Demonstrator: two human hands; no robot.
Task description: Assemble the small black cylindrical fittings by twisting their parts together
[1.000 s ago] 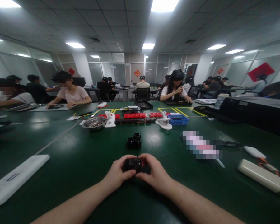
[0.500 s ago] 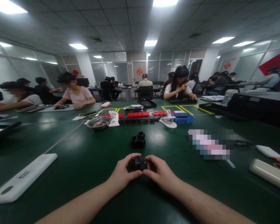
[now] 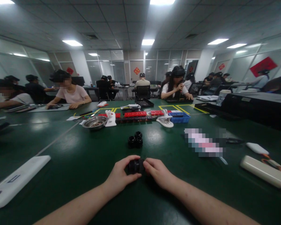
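black ribbed plastic cylinder fitting [image 3: 136,166], short and stubby, sits between my two hands just above the dark green desk [image 3: 79,156], close in front of me. its long axis runs left to right across my view, one end toward each hand. my left hand [image 3: 120,175] pinches the left end, thumb curled over the top and fingers wrapped below; my right hand [image 3: 157,171] pinches the right end the same way, fingertips meeting the part. both hands are closed on it, almost touching each other.

further out on the desk, well apart from my hands, stands a small cluster of three black round fittings [image 3: 135,140], their open ends facing up. beyond that are a shallow steel bowl [image 3: 94,122], a row of red blocks [image 3: 135,114] and a blue plastic tray [image 3: 180,117]. a flat white slab-shaped device [image 3: 16,179] lies near the left edge, and a long cream bar-shaped device [image 3: 263,171] lies to the right.

the room is a large open office with a grey tiled ceiling and bright panel lights; other people sit at work along the far side of the desk.
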